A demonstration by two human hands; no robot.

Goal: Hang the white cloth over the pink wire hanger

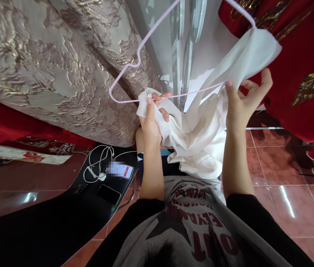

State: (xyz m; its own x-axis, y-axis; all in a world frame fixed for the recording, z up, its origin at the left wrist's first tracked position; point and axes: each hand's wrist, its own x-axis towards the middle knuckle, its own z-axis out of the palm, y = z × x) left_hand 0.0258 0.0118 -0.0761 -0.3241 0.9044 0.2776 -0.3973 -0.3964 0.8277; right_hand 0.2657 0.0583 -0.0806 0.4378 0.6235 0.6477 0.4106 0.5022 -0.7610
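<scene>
A thin pale pink clothes hanger [143,40] is held up before me, its bottom bar running from hand to hand. White, slightly sheer cloth [198,137] drapes over that bar and down to my lap. My left hand [154,116] is closed on one edge of the cloth beside the bar, thumb on top. My right hand [243,98] has its thumb against the cloth where the bar meets it, with the other fingers bent and partly spread. Another part of the cloth [265,44] hangs over the hanger's right corner.
Patterned beige-gold fabric [57,66] hangs at the left, and red sequined fabric [301,63] at the right. On a black chair [48,211] lie a lit phone [122,170], a dark phone [108,194] and white earphones [94,167]. Red tiles [284,167] cover the floor.
</scene>
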